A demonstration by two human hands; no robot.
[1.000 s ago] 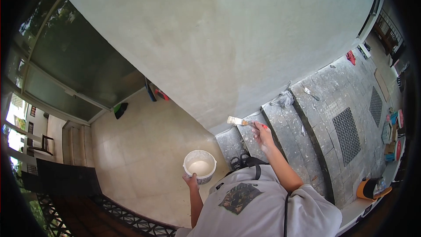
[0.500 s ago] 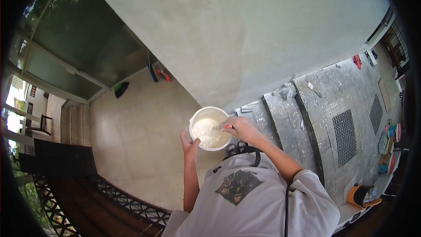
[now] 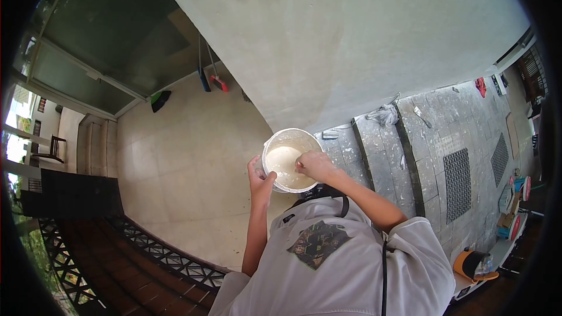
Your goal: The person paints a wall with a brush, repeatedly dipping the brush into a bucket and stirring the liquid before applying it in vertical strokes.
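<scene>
A round white bucket (image 3: 271, 146) with pale, creamy liquid (image 3: 283, 162) inside is held up in front of my chest. My left hand (image 3: 260, 182) grips its left side, with the thumb over the rim. Above the liquid, inside the right part of the opening, my right hand (image 3: 317, 166) is closed with the fingers pointing down; the tool it holds is mostly hidden by the hand and the bucket. Just behind the bucket rises a pale wall (image 3: 328, 41) with damp-looking patches.
Paint-spotted grey steps (image 3: 380, 158) go off to the right, with a crumpled plastic sheet (image 3: 383, 115), a putty knife (image 3: 422, 117) and dark mats (image 3: 457, 186). Brooms (image 3: 218, 83) lean at the back left. An orange bucket (image 3: 467, 264) stands at lower right.
The bucket has shifted slightly right and up in view, along with both hands. My right hand has moved deeper over the opening, and the red-handled part seen earlier is now hidden.
</scene>
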